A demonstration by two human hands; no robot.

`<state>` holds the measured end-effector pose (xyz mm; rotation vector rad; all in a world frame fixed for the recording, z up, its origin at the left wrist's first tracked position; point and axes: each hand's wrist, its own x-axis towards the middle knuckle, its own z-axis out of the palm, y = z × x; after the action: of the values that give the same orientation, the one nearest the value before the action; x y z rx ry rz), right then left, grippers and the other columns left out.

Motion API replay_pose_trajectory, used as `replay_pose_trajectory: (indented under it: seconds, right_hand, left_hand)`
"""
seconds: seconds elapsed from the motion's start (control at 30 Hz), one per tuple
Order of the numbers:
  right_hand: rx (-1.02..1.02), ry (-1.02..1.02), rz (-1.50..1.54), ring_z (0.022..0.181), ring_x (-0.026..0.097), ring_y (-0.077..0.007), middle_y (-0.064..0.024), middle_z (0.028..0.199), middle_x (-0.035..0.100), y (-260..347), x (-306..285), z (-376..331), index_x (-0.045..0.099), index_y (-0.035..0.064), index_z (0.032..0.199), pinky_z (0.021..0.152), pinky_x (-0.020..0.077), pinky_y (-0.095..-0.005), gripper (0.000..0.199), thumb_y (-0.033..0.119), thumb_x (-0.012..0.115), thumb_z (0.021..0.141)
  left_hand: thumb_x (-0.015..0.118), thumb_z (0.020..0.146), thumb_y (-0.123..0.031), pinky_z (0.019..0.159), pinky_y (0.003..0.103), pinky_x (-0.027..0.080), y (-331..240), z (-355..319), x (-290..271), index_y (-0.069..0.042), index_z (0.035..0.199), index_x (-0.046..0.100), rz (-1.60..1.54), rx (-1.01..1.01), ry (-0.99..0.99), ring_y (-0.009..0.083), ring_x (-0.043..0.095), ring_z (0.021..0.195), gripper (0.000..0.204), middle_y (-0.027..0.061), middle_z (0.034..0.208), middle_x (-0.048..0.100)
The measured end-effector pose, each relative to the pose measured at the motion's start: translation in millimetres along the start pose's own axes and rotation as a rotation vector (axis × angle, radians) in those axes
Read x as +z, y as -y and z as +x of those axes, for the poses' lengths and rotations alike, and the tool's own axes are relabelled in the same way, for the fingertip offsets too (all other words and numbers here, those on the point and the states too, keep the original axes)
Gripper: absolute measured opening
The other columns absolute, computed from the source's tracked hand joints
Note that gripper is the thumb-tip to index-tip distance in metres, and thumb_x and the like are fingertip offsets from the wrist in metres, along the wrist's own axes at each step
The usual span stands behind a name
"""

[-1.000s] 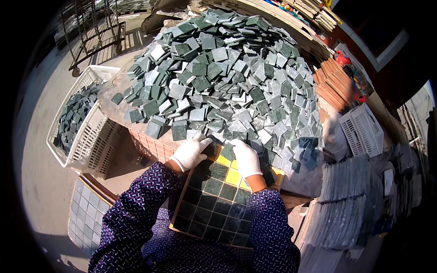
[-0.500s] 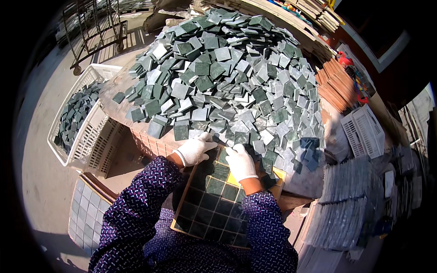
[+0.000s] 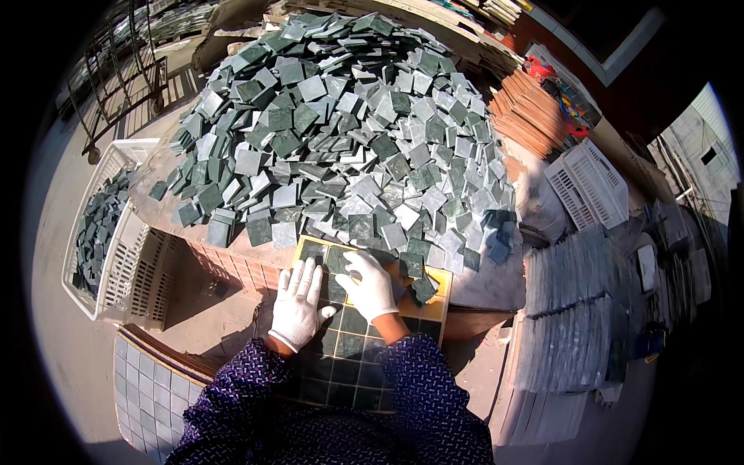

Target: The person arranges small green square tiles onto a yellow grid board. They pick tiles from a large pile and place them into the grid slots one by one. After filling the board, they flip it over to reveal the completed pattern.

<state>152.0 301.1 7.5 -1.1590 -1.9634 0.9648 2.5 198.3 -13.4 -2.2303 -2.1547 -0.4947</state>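
Observation:
In front of me is a yellow gridded tray (image 3: pixel 439 304), its squares largely filled with dark green stone tiles (image 3: pixel 351 345). My left hand (image 3: pixel 298 308), in a white knit glove, lies flat with fingers stretched out along the tray's left edge. Over the upper middle squares, my gloved right hand (image 3: pixel 367 288) rests with bent fingertips on the tiles, thumb apart from the fingers; its palm side is hidden. A few loose tiles (image 3: pixel 423 289) lie at the tray's upper right. Just beyond the tray rises a big heap of grey-green square tiles (image 3: pixel 341 132).
A white plastic crate (image 3: pixel 116 225) of tiles stands at left, above a sheet of lighter grey tiles (image 3: pixel 147 387). On the right are stacked reddish boards (image 3: pixel 527 112), a white crate (image 3: pixel 587 184) and piled clear-wrapped sheets (image 3: pixel 570 310). A wheeled metal rack (image 3: pixel 116 85) stands far left.
My left hand has come down from the heap's edge and flattened on the tray's left side. The right hand has shifted left across the upper squares. The whole view has swung slightly.

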Motion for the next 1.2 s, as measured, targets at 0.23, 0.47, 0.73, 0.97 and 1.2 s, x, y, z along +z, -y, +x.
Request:
replay_pose_trajectory:
  seconds: [0.23, 0.47, 0.73, 0.97, 1.2]
  right_hand:
    - [0.02, -0.268, -0.191, 0.084, 0.065, -0.0221, -0.0128, 0.1, 0.066, -22.5, -79.7, -39.3, 0.066, 0.0017, 0.105, 0.078, 0.0518, -0.0333, 0.026, 0.009, 0.068, 0.08]
    - [0.008, -0.03, -0.611, 0.103, 0.057, -0.0347, -0.0149, 0.112, 0.054, -10.9, -73.3, -58.1, 0.056, 0.0048, 0.116, 0.084, 0.0496, -0.0441, 0.059, 0.032, 0.078, 0.069]
    - [-0.197, -0.09, -0.691, 0.092, 0.061, -0.0339, -0.013, 0.105, 0.059, -26.5, -64.5, -52.7, 0.06, 0.0058, 0.106, 0.077, 0.0524, -0.0435, 0.033, 0.023, 0.066, 0.079]
    - [-0.26, -0.071, -0.153, 0.084, 0.064, -0.0349, -0.0157, 0.091, 0.064, -5.8, -53.3, -26.2, 0.061, 0.006, 0.106, 0.071, 0.0516, -0.0399, 0.018, 0.007, 0.059, 0.088]
    - [-0.094, 0.117, -0.441, 0.089, 0.064, -0.0352, -0.0149, 0.107, 0.058, -7.1, -48.4, -17.0, 0.06, 0.0101, 0.103, 0.074, 0.052, -0.0429, 0.018, 0.018, 0.061, 0.086]
  left_hand:
    - [0.047, 0.085, -0.065, 0.114, 0.055, 0.014, 8.9, 31.0, -4.3, -0.004, 0.147, 0.032, 0.076, 0.047, 0.082, 0.0336, 0.026, 0.143, 0.089, 0.0174, 0.154, 0.028]
    - [0.049, 0.085, -0.063, 0.115, 0.053, 0.016, -5.6, 60.8, -0.7, -0.008, 0.146, 0.036, -0.016, 0.186, 0.063, 0.0289, 0.027, 0.143, 0.083, 0.0106, 0.153, 0.032]
    - [0.055, 0.087, -0.054, 0.115, 0.052, 0.018, -14.5, 44.2, -6.0, -0.003, 0.145, 0.036, -0.025, 0.138, 0.091, 0.0301, 0.029, 0.142, 0.08, 0.014, 0.152, 0.034]
    - [0.063, 0.086, -0.021, 0.11, 0.049, 0.029, -5.7, 13.9, -9.1, -0.001, 0.132, 0.05, -0.363, 0.138, -0.111, 0.0348, 0.043, 0.131, 0.052, 0.0199, 0.139, 0.049]
    - [0.068, 0.081, -0.021, 0.113, 0.049, 0.025, -33.6, 11.0, -7.6, -0.004, 0.141, 0.043, -0.272, 0.263, -0.067, 0.0343, 0.04, 0.135, 0.067, 0.0182, 0.145, 0.043]
